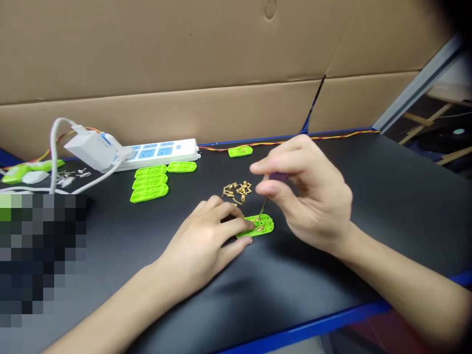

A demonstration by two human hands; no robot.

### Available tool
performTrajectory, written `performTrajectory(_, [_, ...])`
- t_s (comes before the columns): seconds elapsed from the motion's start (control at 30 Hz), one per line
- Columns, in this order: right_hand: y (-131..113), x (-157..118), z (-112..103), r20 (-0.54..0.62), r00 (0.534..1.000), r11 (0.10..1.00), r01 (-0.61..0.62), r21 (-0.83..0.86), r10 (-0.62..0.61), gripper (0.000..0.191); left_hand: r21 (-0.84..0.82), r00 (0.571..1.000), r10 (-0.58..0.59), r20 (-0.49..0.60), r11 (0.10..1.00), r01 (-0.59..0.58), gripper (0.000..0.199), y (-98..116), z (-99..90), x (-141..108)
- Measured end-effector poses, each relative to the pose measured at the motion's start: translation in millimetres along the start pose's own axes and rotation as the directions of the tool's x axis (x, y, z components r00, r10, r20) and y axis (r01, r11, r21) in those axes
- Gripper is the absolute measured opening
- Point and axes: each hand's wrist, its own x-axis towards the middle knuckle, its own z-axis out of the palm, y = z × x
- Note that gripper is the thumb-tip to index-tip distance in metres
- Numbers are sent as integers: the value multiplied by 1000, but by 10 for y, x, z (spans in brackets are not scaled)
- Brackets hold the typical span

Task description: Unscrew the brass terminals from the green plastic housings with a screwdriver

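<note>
My left hand presses a green plastic shell against the black tabletop, its fingers on the shell's left end. Small brass pieces sit inside the shell. Above it, my right hand pinches a thin screwdriver between thumb and fingers. The tool's handle is mostly covered by the fingers. Its slim metal shaft points down, with the tip at a brass piece in the shell. Just behind the shell lies a loose heap of brass contacts.
Several green shells lie lined up at the left, and another green shell lies at the back. A white power strip with plugged-in chargers and cables stands behind them. Cardboard walls the rear. The table's blue edge runs in front.
</note>
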Motion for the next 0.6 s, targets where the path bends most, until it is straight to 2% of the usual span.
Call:
performTrajectory(0.07, [-11,-8,28,-35,999,1000,-12,-10,11,23,1,1000,-1,7,1000,1,19,9,-6,0])
performTrajectory(0.13, [-29,-27,47,-38,994,992,-102,80,105,34,4,1000,-2,13,1000,2,18,12,-9,3])
performTrajectory(0.23, [-38,-57,54,-18,973,954,-223,202,231,29,6,1000,-3,14,1000,3,18,8,-4,9])
performTrajectory(0.3, [-28,-62,49,-24,973,960,-221,170,228,22,1,1000,-6,12,1000,6,17,6,1,11])
performTrajectory(0.37, [-15,-55,43,-40,985,981,-161,110,166,16,-3,1000,-7,5,1000,7,17,9,3,13])
performTrajectory(0.47, [-16,-47,41,-49,995,995,-81,62,84,25,1,1000,-7,2,1000,7,17,17,-3,17])
performTrajectory(0.6, [-28,-62,40,-31,989,985,-139,100,143,32,5,1000,-11,16,1000,11,18,24,-9,19])
